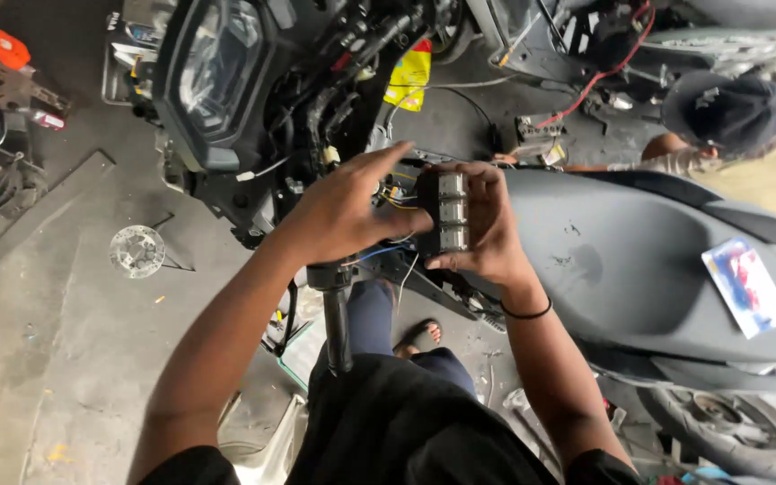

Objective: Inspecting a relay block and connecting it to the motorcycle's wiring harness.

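Nearest, at the bottom edge, the person's dark clothing and both forearms reach up into the scene; a sandalled foot (418, 334) shows on the floor (74, 359) between them. A black handlebar stub (337, 323) points down just below the hands.

The right hand (487, 229) is clamped around a dark switch block (446, 213) with three pale square buttons stacked in a column, fingers wrapped over its right side and thumb under it. The left hand (343, 211) lies against the block's left edge, its grip half apart: forefinger stretched out above the block, thumb pressed toward its side. Thin yellow and blue wires (394, 196) run from behind the block; where they end is hidden by the hands.

To the right spreads a grey scooter seat (621, 260), with a flat rectangular packet (745, 286), white with blue and red, lying on it. A tyre (734, 422) is cut off at the lower right.

On the floor at left lies a brake disc (136, 251). Farther off, the headlamp (217, 72) sits above the hands, a yellow tag (409, 76) hangs beyond it, and another person's dark cap (729, 112) shows at far right.
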